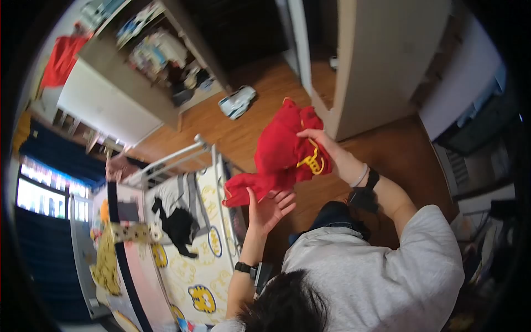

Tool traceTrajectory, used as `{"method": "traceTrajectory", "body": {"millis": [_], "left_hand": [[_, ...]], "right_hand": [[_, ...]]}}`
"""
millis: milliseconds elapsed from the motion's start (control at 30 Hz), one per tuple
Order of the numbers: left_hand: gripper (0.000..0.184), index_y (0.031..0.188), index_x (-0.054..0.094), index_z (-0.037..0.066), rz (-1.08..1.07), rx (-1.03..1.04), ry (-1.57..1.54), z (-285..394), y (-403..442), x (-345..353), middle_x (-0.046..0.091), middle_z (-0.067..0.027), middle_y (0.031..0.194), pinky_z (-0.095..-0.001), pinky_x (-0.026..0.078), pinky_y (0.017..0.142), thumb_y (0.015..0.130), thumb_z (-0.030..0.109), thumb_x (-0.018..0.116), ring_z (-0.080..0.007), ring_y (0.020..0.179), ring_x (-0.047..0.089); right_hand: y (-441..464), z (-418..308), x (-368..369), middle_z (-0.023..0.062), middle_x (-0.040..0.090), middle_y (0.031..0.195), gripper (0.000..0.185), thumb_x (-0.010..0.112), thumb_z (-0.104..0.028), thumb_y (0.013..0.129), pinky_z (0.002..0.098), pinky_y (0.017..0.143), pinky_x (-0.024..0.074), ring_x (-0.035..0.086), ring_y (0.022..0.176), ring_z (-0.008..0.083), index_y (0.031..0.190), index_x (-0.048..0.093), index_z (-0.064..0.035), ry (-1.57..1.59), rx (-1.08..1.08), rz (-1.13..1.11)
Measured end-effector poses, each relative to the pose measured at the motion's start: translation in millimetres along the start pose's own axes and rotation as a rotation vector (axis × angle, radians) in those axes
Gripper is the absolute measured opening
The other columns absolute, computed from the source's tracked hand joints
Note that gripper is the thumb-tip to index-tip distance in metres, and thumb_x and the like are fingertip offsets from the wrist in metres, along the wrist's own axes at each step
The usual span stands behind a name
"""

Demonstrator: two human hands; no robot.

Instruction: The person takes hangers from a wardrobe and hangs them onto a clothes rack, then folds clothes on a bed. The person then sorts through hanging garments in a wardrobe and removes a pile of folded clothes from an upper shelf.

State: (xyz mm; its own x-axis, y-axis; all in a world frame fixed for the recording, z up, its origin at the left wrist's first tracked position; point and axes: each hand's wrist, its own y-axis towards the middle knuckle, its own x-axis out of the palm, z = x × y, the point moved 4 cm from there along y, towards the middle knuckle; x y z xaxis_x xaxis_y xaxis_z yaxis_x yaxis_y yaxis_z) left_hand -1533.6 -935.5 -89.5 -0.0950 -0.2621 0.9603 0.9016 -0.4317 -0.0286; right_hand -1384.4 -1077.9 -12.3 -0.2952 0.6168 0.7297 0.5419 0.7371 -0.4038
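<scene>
Red garment point(279, 146) in right hand point(339, 159).

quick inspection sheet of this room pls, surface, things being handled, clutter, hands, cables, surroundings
surface: bed with a white sheet printed with yellow cartoon figures
job's things: red garment with yellow trim, held up, bunched, above the floor
clutter: black garment on the bed; pale cloth item on the wood floor, exact type unclear
hands: right hand grips the red garment; left hand open, palm up, against its lower part
cables: nothing seen
surroundings: open wardrobe with clothes inside; dark blue curtains by the window
</scene>
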Motion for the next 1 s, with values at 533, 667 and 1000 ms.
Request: {"method": "traceTrajectory", "body": {"millis": [533,667,1000], "left_hand": [[0.041,0.116,0.049,0.005,0.305,-0.257,0.212,-203,360,2,0.057,-0.0101,0.113,-0.0400,0.041,0.093,0.078,0.021,0.054,-0.0267,0.104,0.054],[0.045,0.119,0.047,0.007,0.276,-0.127,0.281,-182,400,4,0.055,-0.0095,0.116,-0.0414,0.039,0.094,0.076,0.020,0.053,-0.0269,0.106,0.052],[0.049,0.123,0.043,0.007,0.353,-0.088,0.334,-144,465,-27,0.052,-0.0106,0.121,-0.0429,0.037,0.097,0.078,0.025,0.053,-0.0286,0.111,0.049]], "right_hand": [[-209,-127,-326,0.0115,0.063,0.094,0.041,0.069,-0.020,0.073,0.0354,0.080,0.0486,0.061,0.085,0.0200,0.105,0.054,0.0005,-0.364,0.111,0.284],[-214,-207,-385,0.0145,0.044,0.125,0.075,0.069,-0.035,0.075,0.0378,0.092,0.0400,0.046,0.111,0.0232,0.129,0.032,0.0023,-0.632,-0.019,0.372],[-158,-537,-529,0.0241,0.036,0.128,0.070,0.061,-0.026,0.075,0.0419,0.094,0.0376,0.042,0.115,0.0339,0.130,0.027,0.0009,-1.049,-0.623,1.200]]}}
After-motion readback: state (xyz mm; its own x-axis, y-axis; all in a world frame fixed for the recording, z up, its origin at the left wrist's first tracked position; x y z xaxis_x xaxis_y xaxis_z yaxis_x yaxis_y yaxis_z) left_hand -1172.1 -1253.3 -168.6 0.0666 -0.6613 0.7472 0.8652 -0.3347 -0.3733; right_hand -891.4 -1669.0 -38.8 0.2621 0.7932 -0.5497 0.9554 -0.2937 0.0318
